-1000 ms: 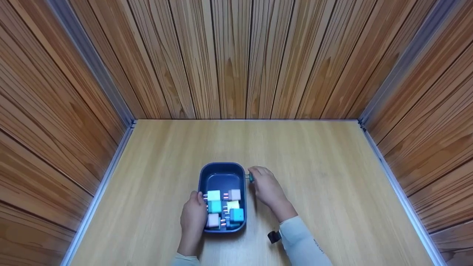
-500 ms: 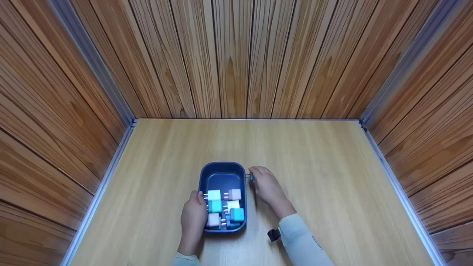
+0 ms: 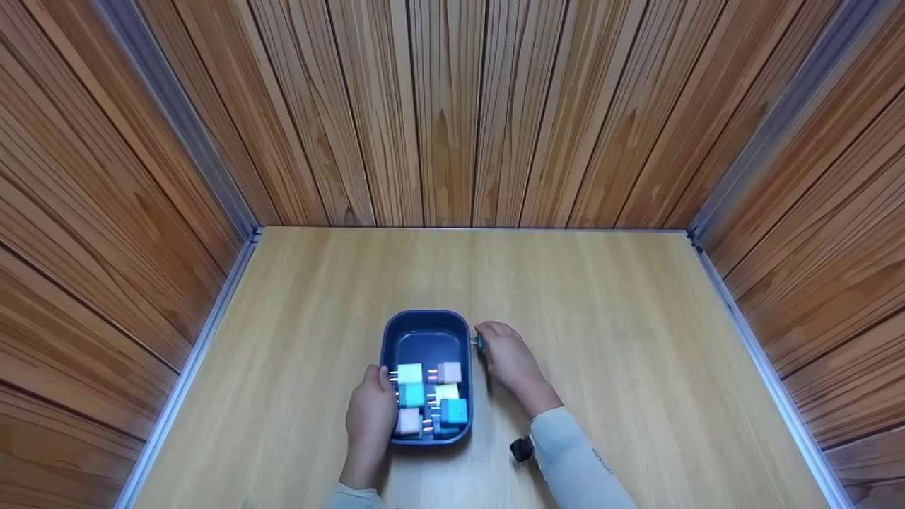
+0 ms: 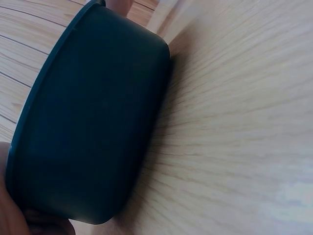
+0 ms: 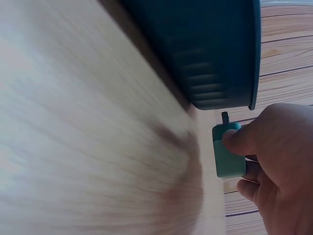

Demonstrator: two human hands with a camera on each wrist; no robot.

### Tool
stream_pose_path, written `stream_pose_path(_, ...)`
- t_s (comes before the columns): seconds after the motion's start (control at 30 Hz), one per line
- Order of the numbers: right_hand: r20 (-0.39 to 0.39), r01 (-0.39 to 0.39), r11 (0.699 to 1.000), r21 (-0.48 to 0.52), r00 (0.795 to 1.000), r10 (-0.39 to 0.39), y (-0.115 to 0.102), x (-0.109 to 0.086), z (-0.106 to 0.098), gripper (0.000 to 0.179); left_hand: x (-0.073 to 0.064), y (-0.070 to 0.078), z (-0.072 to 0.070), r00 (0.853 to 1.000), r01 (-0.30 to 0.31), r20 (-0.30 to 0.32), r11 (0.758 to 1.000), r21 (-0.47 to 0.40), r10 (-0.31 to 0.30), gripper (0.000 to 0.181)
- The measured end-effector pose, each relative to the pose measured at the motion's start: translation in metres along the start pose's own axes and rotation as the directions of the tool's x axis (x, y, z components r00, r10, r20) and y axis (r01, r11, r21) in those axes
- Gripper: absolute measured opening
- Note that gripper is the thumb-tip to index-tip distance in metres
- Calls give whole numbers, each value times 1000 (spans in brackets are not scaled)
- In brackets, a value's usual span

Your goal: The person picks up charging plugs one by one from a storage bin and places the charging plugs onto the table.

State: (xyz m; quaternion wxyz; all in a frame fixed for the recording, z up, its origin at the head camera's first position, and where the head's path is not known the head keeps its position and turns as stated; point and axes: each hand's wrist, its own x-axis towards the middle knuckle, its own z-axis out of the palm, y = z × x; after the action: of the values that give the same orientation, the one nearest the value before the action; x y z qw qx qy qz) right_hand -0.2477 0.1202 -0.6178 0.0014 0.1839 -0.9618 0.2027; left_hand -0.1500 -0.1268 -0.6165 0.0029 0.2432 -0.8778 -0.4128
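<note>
A dark blue plastic bin (image 3: pixel 430 319) stands on the table, holding several cube-shaped charger plugs (image 3: pixel 411 394) in teal, mint, pink, yellow and blue in its near half. My left hand (image 3: pixel 371 410) grips the bin's left side, thumb at the rim; the left wrist view shows the bin's outer wall (image 4: pixel 93 107) with fingers (image 4: pixel 49 223) at its lower end. Just right of the bin, my right hand (image 3: pixel 512 364) pinches a green charger plug (image 5: pixel 229 154) between thumb and fingers. Its prongs (image 5: pixel 225 117) point at the bin's right wall, close to it.
The light wood table (image 3: pixel 601 304) is bounded by a plank-patterned back wall (image 3: pixel 445 113) and two side walls, with metal rails (image 3: pixel 191 367) along the side edges. A small black device (image 3: pixel 522 449) sits at my right wrist.
My right hand has shifted very slightly toward me with the green charger plug, which shows a little less beyond the fingers. The left hand and the bin stay in place.
</note>
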Motion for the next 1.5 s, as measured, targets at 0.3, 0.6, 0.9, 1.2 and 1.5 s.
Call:
stream_pose_path(0.3, 1, -6, 1000, 24, 1000, 6, 1, -2, 8, 44, -1, -3, -2, 1000, -8, 2, 1000, 1, 8, 38)
stream_pose_path(0.6, 41, -51, 997, 50, 998, 48, 0, -4, 13, 45, -3, -4, -2, 1000, -3, -15, 1000, 22, 3, 37)
stream_pose_path(0.9, 20, -83, 987, 136, 996, 82, 2, -7, 20, 41, -4, -4, -3, 1000, 15, 13, 1000, 7, -15, 39)
stream_pose_path(1.2, -11, -68, 981, 180, 997, 71, 3, -7, 21, 40, -2, -3, -4, 1000, 24, 17, 1000, -5, -24, 38)
stream_pose_path(1.5, -48, -10, 996, 89, 999, 14, 5, -5, 22, 45, -1, 1, -3, 999, 33, 18, 999, -8, -32, 38)
